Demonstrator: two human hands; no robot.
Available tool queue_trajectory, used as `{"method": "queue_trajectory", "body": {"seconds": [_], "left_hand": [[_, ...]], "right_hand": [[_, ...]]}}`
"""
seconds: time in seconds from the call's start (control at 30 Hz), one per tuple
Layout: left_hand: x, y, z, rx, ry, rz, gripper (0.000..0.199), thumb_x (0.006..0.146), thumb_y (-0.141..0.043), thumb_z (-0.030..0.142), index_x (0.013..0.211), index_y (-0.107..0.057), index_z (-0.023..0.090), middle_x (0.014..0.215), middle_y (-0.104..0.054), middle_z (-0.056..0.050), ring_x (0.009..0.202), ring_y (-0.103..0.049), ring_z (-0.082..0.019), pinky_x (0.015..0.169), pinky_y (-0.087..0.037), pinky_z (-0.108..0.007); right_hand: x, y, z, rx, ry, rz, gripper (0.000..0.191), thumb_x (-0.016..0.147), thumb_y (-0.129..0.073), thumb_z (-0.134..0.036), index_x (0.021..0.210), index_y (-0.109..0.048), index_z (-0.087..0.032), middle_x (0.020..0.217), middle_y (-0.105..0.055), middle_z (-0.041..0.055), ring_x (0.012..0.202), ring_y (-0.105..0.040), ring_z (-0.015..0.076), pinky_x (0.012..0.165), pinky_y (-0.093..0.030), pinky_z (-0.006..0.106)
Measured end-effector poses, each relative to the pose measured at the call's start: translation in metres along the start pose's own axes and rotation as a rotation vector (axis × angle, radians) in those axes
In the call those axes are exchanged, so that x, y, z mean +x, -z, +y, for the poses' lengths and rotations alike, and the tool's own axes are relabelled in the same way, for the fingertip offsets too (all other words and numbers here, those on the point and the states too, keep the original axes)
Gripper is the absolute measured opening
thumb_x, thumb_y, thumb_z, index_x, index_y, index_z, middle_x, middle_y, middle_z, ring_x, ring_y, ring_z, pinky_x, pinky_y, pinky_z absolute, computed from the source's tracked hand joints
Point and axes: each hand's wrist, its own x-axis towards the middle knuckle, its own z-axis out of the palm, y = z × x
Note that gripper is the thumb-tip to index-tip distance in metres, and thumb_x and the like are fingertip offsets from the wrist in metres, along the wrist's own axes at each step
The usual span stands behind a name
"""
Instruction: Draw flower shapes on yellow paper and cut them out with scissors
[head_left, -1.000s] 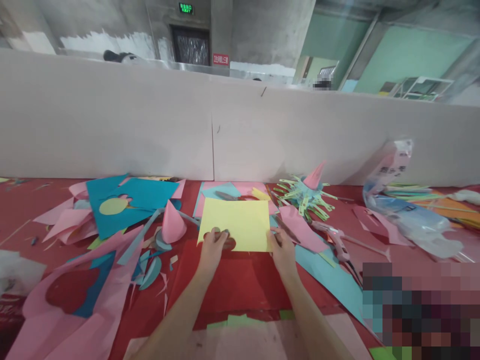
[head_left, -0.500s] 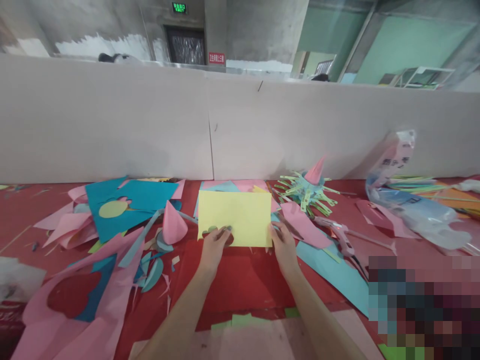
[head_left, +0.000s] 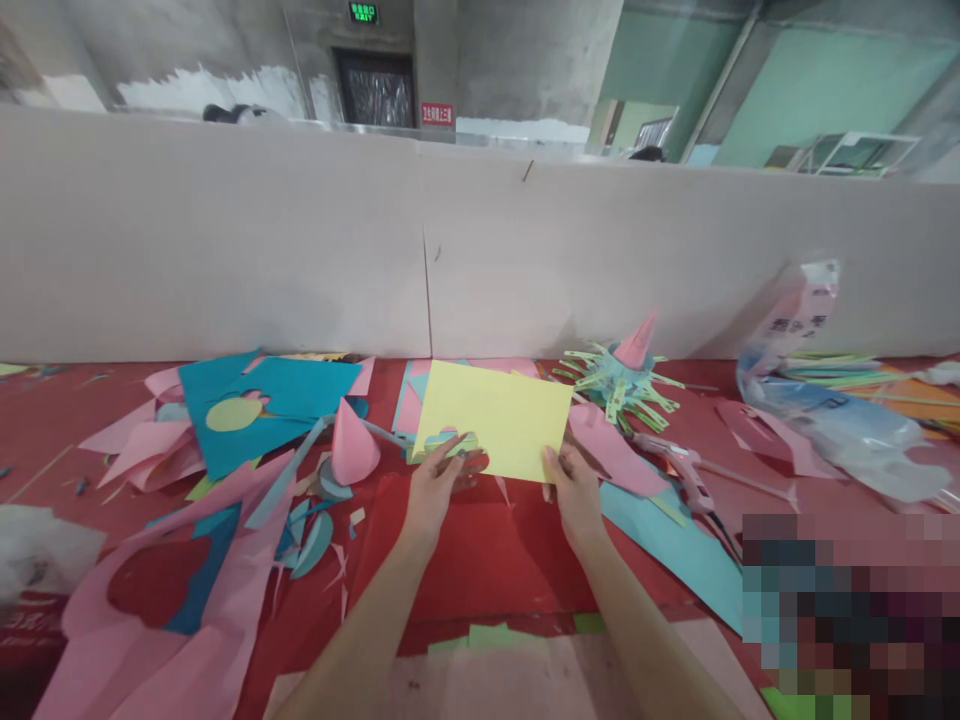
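A yellow sheet of paper [head_left: 510, 420] is held up in front of me, tilted down to the right. Cut-out gaps run along its lower left edge. My right hand [head_left: 576, 485] pinches its lower right corner, thumb on the near face. At the cut-out edge, my left hand [head_left: 435, 490] has its fingers stretched out and apart, touching the paper without a visible grip. Below both hands lies a red sheet [head_left: 480, 560]. Partly hidden behind the yellow paper are pink and light-blue sheets.
A pink paper cone [head_left: 352, 445] stands left, near blue sheets [head_left: 300, 385] and pink offcuts [head_left: 210, 650]. To the right are a spiky green-and-blue paper piece with a pink cone [head_left: 626, 370], a glue gun [head_left: 686, 470] and a plastic bag [head_left: 847, 430]. A white partition [head_left: 300, 250] rises behind.
The yellow sheet has shifted right and turned slightly clockwise. My left hand's fingers have straightened at the cut-out edge; my right hand still grips the corner.
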Motion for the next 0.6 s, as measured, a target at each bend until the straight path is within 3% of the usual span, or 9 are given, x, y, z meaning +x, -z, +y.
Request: {"method": "queue_trajectory", "body": {"seconds": [0.2,0.33,0.43,0.6], "left_hand": [[0.000,-0.002,-0.003,0.058,0.004,0.029,0.048,0.068,-0.061,0.042,0.109,-0.057,0.016,0.093,-0.068,-0.009,0.089,-0.063,-0.023,0.066,-0.053,-0.029],[0.001,-0.004,-0.010,0.149,-0.002,0.041,0.035,0.064,-0.065,0.038,0.091,-0.065,0.016,0.089,-0.068,-0.006,0.086,-0.062,-0.023,0.063,-0.054,-0.029],[0.002,-0.005,-0.012,0.199,-0.017,0.013,0.025,0.062,-0.067,0.034,0.078,-0.066,0.016,0.081,-0.068,-0.004,0.081,-0.063,-0.021,0.064,-0.053,-0.027],[0.004,-0.003,-0.016,0.164,-0.002,-0.029,0.025,0.063,-0.065,0.037,0.077,-0.064,0.016,0.073,-0.067,-0.002,0.067,-0.065,-0.019,0.060,-0.052,-0.027]], "right_hand": [[-0.001,0.000,-0.005,-0.021,-0.016,-0.012,0.029,0.076,-0.053,-0.046,0.083,-0.054,-0.018,0.046,-0.046,-0.0066,0.033,-0.037,0.0074,0.033,-0.028,0.020],[-0.002,0.000,-0.005,-0.020,-0.014,-0.060,0.033,0.076,-0.053,-0.049,0.086,-0.055,-0.017,0.041,-0.045,-0.0072,0.033,-0.040,0.0089,0.036,-0.031,0.021],[-0.002,0.000,-0.002,0.001,-0.012,-0.074,0.033,0.077,-0.051,-0.049,0.088,-0.056,-0.018,0.038,-0.043,-0.0077,0.032,-0.039,0.0092,0.036,-0.033,0.022],[-0.002,0.000,0.003,0.036,-0.008,-0.052,0.035,0.078,-0.049,-0.049,0.088,-0.058,-0.017,0.038,-0.044,-0.0072,0.030,-0.040,0.0090,0.035,-0.035,0.022]]}}
